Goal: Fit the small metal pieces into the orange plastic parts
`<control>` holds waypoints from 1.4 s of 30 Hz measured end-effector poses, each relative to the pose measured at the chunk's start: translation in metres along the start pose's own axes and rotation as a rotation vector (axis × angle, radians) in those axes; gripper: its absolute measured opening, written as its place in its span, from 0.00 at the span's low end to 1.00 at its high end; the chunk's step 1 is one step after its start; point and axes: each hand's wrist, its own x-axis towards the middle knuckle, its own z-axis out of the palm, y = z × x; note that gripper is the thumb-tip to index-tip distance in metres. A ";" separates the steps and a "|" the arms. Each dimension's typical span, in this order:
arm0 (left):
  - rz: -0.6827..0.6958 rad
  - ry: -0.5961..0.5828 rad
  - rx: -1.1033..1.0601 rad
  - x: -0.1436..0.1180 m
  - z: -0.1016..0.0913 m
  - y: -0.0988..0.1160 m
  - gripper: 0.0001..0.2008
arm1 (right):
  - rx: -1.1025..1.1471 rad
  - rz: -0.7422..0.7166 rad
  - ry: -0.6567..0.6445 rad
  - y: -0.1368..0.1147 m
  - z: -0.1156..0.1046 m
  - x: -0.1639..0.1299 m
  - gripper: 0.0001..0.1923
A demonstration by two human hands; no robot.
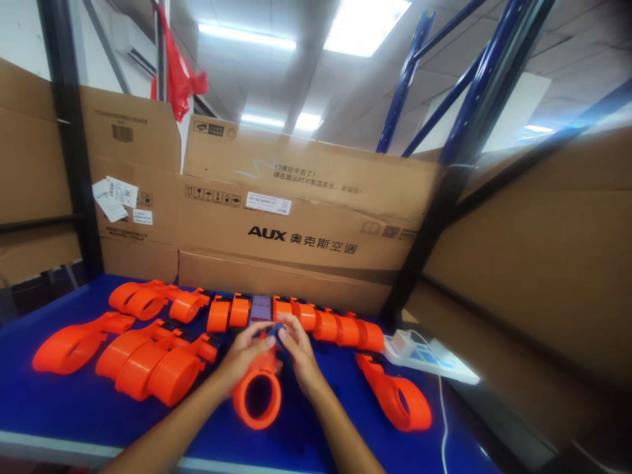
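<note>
Orange dispenser (257, 394) gripped at top by both hands, left (245, 352), right (297, 355); small dark part between fingertips unclear.

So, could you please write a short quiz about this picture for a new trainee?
1. True or false: both hands hold the same orange ring part.
2. What colour is the table?
3. The white power strip lies on which side: A) the left hand, B) the right hand?

Key: 1 true; 2 blue; 3 B.
</note>
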 end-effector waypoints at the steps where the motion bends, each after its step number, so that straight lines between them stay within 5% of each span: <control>1: 0.015 0.005 0.008 0.000 0.000 0.000 0.29 | -0.016 -0.011 0.011 0.000 0.000 0.000 0.19; 17: 0.124 0.104 0.122 0.004 -0.005 -0.001 0.21 | -0.072 -0.118 0.033 0.008 0.002 0.009 0.21; 24: 0.044 0.243 -0.056 0.003 -0.003 0.011 0.24 | -0.473 -0.139 0.060 0.001 -0.004 0.006 0.15; 28: 0.022 0.301 -0.224 0.004 -0.010 0.017 0.21 | -1.016 -0.242 -0.164 -0.005 -0.011 0.001 0.09; 32: -0.079 0.271 -0.328 0.004 -0.018 0.016 0.24 | -1.231 -0.258 -0.393 -0.009 -0.009 -0.003 0.07; 42: 0.036 0.249 -0.279 0.003 -0.013 0.017 0.26 | -1.008 -0.361 -0.363 -0.002 -0.005 -0.004 0.11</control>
